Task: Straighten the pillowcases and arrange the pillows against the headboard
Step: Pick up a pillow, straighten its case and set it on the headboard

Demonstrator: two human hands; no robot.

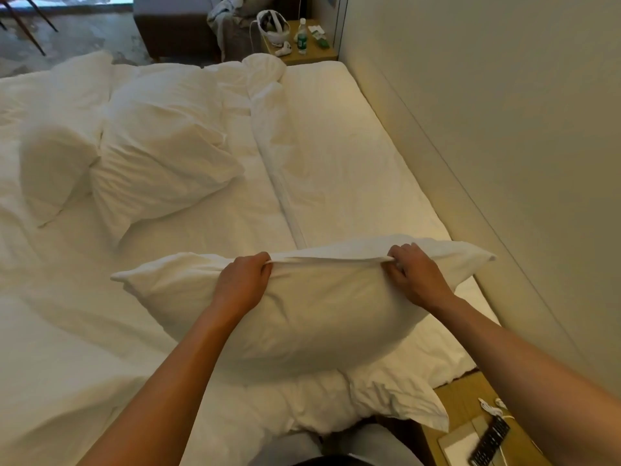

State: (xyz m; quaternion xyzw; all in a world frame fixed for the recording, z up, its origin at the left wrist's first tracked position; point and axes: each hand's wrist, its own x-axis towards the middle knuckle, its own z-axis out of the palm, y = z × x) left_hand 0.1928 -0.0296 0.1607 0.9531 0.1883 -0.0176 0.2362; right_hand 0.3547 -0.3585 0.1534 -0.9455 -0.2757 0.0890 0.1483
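I hold a white pillow [302, 314] in front of me, above the near edge of the bed [353, 156]. My left hand [243, 284] pinches the top seam of its pillowcase with curled fingers, and my right hand [415, 275] pinches the same seam further to the right, so the cloth between my two hands is pulled into a tight straight line. The pillow hangs a little tilted, with its right corner higher and close to the beige headboard [487, 112].

Under this pillow lies a second pillow [386, 401], wrinkled, at the bed's near corner. Two more pillows [158, 163] lie on the rumpled duvet [84, 314] at the left, well apart from my hands.

At the lower right is a wooden nightstand [460, 408] with a black remote control [492, 438] and a white cable [492, 407]. At the far end is another small table [322, 53] with a white headset [272, 28] and a green-labelled bottle [302, 37].
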